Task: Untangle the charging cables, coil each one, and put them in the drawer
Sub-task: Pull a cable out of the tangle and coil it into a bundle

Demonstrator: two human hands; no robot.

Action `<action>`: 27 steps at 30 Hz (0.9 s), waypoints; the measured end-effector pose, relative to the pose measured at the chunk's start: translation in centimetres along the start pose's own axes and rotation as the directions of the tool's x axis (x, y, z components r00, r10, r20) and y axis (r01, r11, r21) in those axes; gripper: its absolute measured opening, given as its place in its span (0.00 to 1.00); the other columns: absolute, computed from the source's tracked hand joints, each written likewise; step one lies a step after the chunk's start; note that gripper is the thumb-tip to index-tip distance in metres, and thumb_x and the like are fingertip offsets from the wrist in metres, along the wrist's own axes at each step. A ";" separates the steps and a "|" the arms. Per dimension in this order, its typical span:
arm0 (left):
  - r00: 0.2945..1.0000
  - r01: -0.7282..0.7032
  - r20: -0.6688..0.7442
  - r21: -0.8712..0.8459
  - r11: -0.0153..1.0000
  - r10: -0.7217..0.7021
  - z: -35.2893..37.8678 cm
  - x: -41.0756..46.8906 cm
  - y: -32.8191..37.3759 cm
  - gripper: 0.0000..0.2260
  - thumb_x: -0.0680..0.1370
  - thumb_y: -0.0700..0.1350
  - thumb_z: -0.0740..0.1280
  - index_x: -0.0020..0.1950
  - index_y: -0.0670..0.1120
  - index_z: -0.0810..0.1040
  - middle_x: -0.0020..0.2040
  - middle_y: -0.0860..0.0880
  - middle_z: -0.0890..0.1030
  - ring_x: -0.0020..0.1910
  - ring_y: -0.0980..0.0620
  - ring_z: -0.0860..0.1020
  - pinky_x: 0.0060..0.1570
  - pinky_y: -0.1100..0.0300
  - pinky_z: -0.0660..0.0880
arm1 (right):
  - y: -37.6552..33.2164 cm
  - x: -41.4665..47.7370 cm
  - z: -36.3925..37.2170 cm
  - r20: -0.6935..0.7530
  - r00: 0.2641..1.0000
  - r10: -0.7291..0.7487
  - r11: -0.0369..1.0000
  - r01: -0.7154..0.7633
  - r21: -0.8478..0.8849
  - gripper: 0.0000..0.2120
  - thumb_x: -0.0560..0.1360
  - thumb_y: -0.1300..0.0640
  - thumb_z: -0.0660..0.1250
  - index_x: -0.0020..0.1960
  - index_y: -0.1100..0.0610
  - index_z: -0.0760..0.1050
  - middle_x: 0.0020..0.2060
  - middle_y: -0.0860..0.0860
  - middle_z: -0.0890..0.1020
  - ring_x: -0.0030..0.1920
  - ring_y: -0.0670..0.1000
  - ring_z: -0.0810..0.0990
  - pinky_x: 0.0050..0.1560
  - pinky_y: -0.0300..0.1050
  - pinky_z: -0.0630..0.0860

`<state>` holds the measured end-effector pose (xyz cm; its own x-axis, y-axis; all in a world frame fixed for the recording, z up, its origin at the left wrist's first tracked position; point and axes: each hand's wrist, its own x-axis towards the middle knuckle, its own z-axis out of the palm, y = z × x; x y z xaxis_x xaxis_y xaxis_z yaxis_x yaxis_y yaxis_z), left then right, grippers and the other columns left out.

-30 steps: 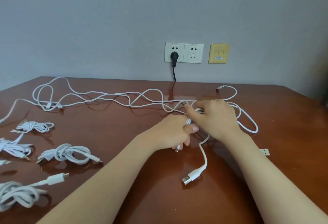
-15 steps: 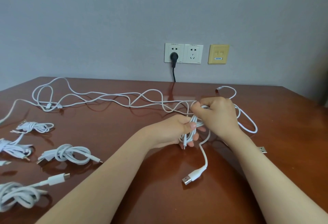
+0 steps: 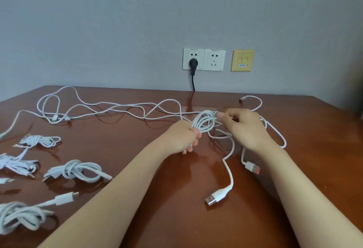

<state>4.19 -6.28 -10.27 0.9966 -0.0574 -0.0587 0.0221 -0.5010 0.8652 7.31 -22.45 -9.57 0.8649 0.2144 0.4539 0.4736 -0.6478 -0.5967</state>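
Head view puts the cable [image 3: 204,122] you are coiling between your two hands, lifted just off the table [image 3: 137,218], a little right of centre. Several loops are gathered. Your left hand [image 3: 180,139] has its fingers curled round the lower end of the loops. Your right hand [image 3: 243,128] pinches a strand at the top of them between thumb and fingers. One tail drops from the loops and ends in a white USB plug [image 3: 217,196] lying on the wood near you. A second plug [image 3: 252,167] with a reddish tip lies just under your right wrist.

By my reading you are somewhere past the middle. Four wound bundles [image 3: 75,170] lie along the left side of the table, so those look done apart from stowing. Across the back of the table, loose cables [image 3: 110,106] run in long, crossing strands, and they need separating and winding. Nothing looks stowed yet.

The drawer is not in view at all. The bundles at the far left are cut by the frame edge, so there may be more of them. I cannot tell how many cables make up the loose run, nor which strand each plug belongs to, because your right hand covers where they meet.
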 end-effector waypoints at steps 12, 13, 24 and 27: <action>0.912 -0.133 0.405 0.140 0.981 0.065 0.7 -1.4 1.3 0.13 0.82 0.38 0.53 0.39 0.47 0.69 0.34 0.50 0.70 0.30 0.57 0.69 0.32 0.66 0.67 | -0.8 0.1 0.0 0.004 0.988 -0.154 0.959 0.149 0.240 0.10 0.75 0.61 0.66 0.34 0.59 0.75 0.28 0.53 0.69 0.29 0.44 0.64 0.32 0.37 0.62; 0.901 -0.159 0.421 0.103 0.982 0.101 0.8 -1.5 1.3 0.13 0.81 0.36 0.53 0.39 0.47 0.69 0.33 0.50 0.69 0.30 0.58 0.69 0.34 0.66 0.68 | -0.7 0.1 -0.1 0.052 0.991 -0.125 0.950 0.104 0.295 0.11 0.75 0.61 0.66 0.34 0.58 0.75 0.26 0.51 0.69 0.28 0.43 0.64 0.31 0.35 0.63; 0.935 -0.345 0.075 -0.051 0.937 0.348 0.0 -1.5 1.6 0.12 0.82 0.36 0.53 0.41 0.46 0.70 0.32 0.52 0.69 0.28 0.59 0.68 0.31 0.73 0.67 | 0.1 0.4 -0.1 0.375 0.920 0.117 0.828 -0.299 0.475 0.16 0.78 0.61 0.61 0.31 0.59 0.73 0.25 0.54 0.65 0.21 0.43 0.58 0.22 0.34 0.55; 0.949 -0.292 -0.114 0.023 0.956 0.293 -0.6 -0.7 1.1 0.14 0.81 0.38 0.54 0.38 0.49 0.70 0.34 0.52 0.71 0.33 0.53 0.71 0.37 0.64 0.68 | -0.9 0.3 1.1 0.279 0.958 0.073 0.915 -0.175 0.364 0.18 0.80 0.58 0.59 0.32 0.55 0.75 0.24 0.55 0.66 0.21 0.44 0.61 0.24 0.37 0.58</action>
<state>3.60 -6.24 -8.99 0.9616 -0.1027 0.2547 -0.2721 -0.4819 0.8329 7.32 -20.98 -9.61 0.9090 0.3621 0.2066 0.3420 -0.3643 -0.8662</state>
